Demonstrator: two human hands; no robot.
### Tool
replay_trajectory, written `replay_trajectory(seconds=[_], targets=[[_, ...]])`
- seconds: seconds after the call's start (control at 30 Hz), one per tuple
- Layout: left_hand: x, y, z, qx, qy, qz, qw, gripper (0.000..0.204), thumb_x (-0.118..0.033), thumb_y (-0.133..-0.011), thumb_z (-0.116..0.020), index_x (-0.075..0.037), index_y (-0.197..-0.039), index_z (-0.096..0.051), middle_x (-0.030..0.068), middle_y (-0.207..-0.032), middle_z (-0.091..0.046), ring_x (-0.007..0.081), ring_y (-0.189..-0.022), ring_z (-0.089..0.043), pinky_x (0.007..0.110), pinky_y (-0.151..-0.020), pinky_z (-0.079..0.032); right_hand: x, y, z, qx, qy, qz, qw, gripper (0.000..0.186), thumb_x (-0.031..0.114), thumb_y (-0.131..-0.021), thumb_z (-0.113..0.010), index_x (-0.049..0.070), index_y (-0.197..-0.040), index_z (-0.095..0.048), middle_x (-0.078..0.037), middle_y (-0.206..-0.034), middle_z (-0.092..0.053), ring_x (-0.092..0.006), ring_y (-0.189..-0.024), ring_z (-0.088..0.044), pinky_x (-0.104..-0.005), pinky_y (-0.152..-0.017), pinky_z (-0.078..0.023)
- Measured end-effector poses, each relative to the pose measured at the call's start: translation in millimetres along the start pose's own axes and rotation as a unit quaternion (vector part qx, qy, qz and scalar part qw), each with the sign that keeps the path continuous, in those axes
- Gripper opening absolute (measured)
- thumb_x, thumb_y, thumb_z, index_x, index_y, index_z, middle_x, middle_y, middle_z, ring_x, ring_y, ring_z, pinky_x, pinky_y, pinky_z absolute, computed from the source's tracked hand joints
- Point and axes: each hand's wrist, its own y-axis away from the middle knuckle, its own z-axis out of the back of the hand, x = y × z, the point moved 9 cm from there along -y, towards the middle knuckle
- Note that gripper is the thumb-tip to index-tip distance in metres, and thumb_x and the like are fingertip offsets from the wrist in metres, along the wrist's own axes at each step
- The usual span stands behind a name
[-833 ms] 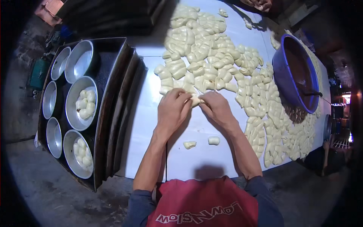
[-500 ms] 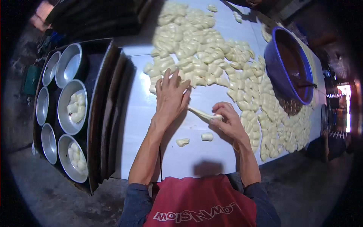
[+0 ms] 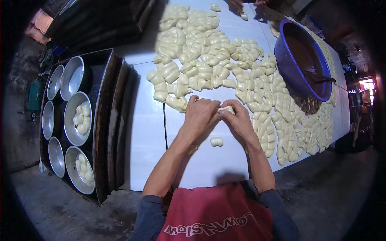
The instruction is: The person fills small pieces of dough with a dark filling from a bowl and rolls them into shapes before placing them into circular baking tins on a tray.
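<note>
My left hand (image 3: 201, 114) and my right hand (image 3: 238, 122) meet over the white table, fingertips together on a small piece of pale dough (image 3: 227, 109). Both hands are closed on it, and the fingers cover part of the dough. Just below them lies a short rolled dough piece (image 3: 216, 141), apart from either hand. Another scrap of dough (image 3: 194, 148) is mostly hidden beside my left forearm. Beyond my hands spreads a wide layer of shiny, flattened dough pieces (image 3: 205, 52), its near edge close to my left fingers.
On the left, a dark tray (image 3: 105, 76) carries several round metal pans; two hold dough balls, such as the middle pan (image 3: 69, 127). A blue-purple tub (image 3: 283, 60) of brown filling with a utensil stands at the right. Another person's hand (image 3: 237, 5) shows at the far edge.
My left hand has drawn back from the dough layer toward my right hand. The stretched dough strip is now a compact piece between my fingers. My right hand has moved slightly up.
</note>
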Motion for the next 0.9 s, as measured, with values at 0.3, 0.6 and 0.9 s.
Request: replay_trajectory(seconds=[0.3,0.6,0.9], targets=[[-4.5,12.5,-21.5,-0.106,-0.077,-0.053,0.990,0.018,-0.016,-0.088,-0.067,-0.009,-0.104,-0.067,0.0123,-0.119,-0.063,0.0302,-0.122,-0.055,0.055,-0.101,-0.039,-3.7,25.5,14.2,0.028,-0.250,-0.245,0.936,0.017,0.010,-0.083,-0.074,0.003,-0.095,-0.065,-0.002,-0.080,-0.062,-0.0066,-0.068,-0.057,-0.0196,-0.058,-0.044],[-0.6,7.7,-34.0,-0.056,-0.140,0.039,0.988,0.048,-0.019,-0.090,-0.063,-0.006,-0.135,-0.054,0.0213,-0.143,-0.049,0.0385,-0.138,-0.041,0.063,-0.112,-0.027,30.8,66.2,77.4,-0.161,-0.546,-0.128,0.812,0.037,0.013,-0.091,-0.065,0.002,-0.125,-0.056,-0.009,-0.103,-0.065,-0.0166,-0.085,-0.063,-0.0262,-0.075,-0.051],[-78.6,-13.4,-31.9,0.087,0.354,0.081,0.928,0.059,-0.037,-0.083,-0.078,0.002,-0.126,-0.065,0.0157,-0.103,-0.074,0.0173,-0.084,-0.071,0.030,-0.074,-0.054,9.9,69.5,71.2,-0.109,-0.439,-0.147,0.880,0.039,0.010,-0.093,-0.067,-0.001,-0.128,-0.054,-0.007,-0.088,-0.069,-0.0088,-0.076,-0.069,-0.0176,-0.061,-0.054]])
